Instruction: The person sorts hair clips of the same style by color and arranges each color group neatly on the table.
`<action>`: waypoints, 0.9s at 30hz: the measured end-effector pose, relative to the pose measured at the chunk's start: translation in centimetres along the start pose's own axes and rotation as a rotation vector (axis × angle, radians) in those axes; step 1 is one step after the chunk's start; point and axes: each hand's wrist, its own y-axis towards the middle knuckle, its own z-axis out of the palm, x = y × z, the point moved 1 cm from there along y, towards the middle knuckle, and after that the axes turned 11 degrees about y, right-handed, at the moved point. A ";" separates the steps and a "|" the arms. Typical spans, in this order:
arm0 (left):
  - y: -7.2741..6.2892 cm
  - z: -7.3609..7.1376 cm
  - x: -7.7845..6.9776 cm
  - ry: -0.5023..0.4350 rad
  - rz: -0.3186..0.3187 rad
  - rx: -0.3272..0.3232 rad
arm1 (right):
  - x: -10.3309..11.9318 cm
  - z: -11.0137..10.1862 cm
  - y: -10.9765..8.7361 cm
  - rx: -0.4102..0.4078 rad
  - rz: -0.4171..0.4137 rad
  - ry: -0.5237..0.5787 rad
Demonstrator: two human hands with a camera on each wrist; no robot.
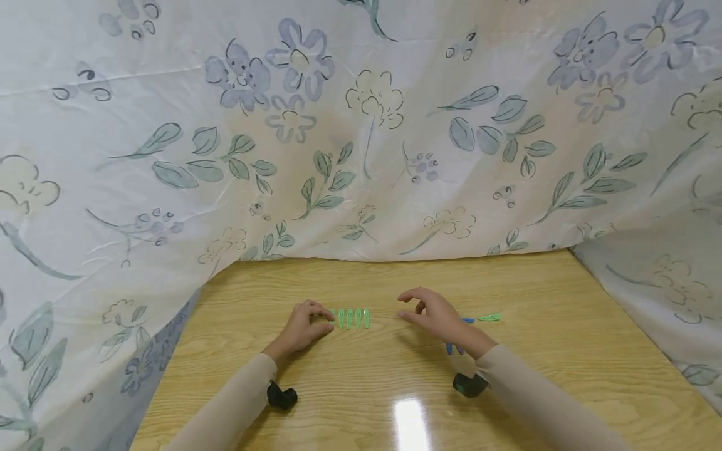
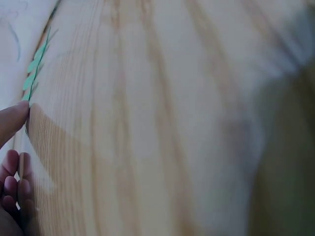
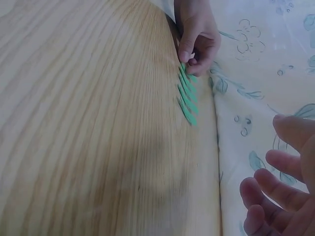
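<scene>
Several green snap hair clips (image 1: 350, 319) lie side by side in a neat row on the wooden table. At the row's left end my left hand (image 1: 303, 327) pinches the outermost green clip between thumb and fingers, mostly covering it. The left wrist view shows the thumb (image 2: 14, 120) on the end of that row (image 2: 33, 70). My right hand (image 1: 431, 316) hovers to the right of the row, fingers loosely bent and apart, holding nothing. In the right wrist view its fingers (image 3: 280, 191) are spread, with the row of clips (image 3: 188, 101) beyond them.
Behind the right wrist lie blue clips (image 1: 449, 348), partly hidden by the arm. A single green clip (image 1: 489, 317) lies right of them. Floral cloth (image 1: 361, 188) hangs along the back and sides of the table (image 1: 536, 388).
</scene>
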 end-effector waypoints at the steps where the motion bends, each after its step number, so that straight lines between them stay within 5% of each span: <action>1: 0.0 0.0 0.0 0.000 -0.001 0.000 | -0.1 -0.2 -0.2 -0.001 0.003 -0.002; 27: 1.0 -0.6 0.6 -0.005 -0.010 0.019 | -3.5 -4.9 -4.3 -0.130 0.046 -0.023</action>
